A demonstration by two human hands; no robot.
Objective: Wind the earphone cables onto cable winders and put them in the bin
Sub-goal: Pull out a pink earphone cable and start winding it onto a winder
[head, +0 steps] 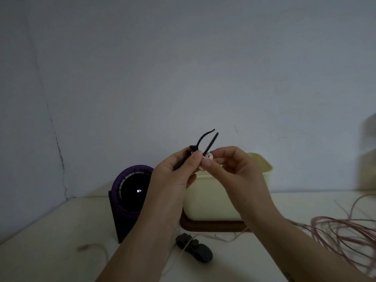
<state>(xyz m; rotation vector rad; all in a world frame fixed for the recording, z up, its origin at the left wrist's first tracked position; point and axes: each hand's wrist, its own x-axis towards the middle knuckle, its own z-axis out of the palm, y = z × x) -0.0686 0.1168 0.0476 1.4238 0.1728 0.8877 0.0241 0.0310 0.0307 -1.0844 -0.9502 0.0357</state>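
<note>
Pinching together in front of the chest, both hands meet above the table (50, 231) in the dim head view. The left hand (175, 171) has thumb and fingers closed on a black cable winder (205, 141), whose two thin arms stick up and apart like a V. The right hand (236, 165) grips a pale earbud (209, 156) between thumb and forefinger, right against the winder's base — the two things touch, though how the cable runs between them is too small to tell.

Behind the hands sits the cream bin (211, 202) on a dark wooden tray (211, 225), open side up. Just left of it stands a purple round-faced device (130, 192) with a small lit display. On the table near the person lies a second dark winder (194, 249) across a thin pale cord, and at the right edge a loose tangle of pinkish cables (341, 233) spreads out — well apart from the bin.
</note>
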